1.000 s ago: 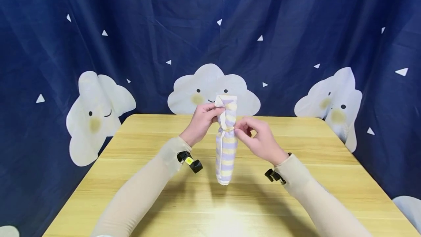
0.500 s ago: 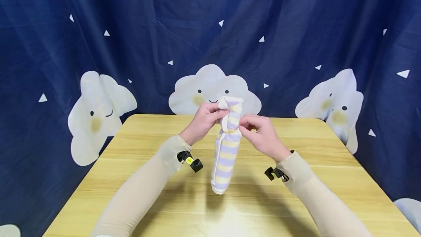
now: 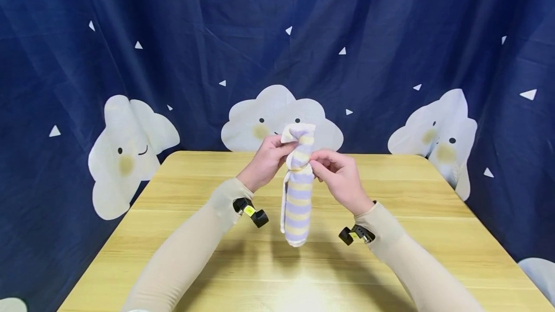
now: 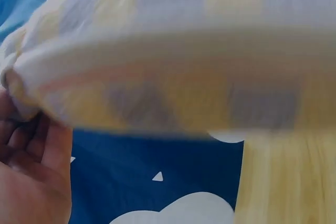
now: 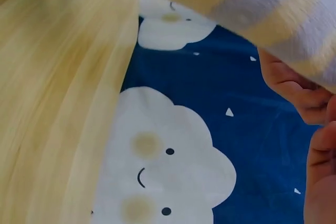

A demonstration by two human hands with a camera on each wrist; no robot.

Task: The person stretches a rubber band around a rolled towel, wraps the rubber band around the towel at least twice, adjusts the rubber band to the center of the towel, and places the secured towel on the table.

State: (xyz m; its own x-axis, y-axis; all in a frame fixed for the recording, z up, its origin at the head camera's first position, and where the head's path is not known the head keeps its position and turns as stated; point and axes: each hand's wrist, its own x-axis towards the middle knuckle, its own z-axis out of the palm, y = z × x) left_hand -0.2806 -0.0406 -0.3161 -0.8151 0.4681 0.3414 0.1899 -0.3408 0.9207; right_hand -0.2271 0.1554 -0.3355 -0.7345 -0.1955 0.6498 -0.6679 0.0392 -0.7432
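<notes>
Both hands' fingers (image 3: 321, 159) pinching striped sock (image 3: 297, 196)

Left hand (image 3: 265, 160) and right hand (image 3: 340, 177) raised, fingers pinched; forearms converging.

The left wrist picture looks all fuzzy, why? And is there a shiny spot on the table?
Left wrist view: the striped cloth sits very close to the lens, so it blurs. Head view: sharp, with a pale glare patch on the table at the near edge, and soft shadows under the arms.
</notes>
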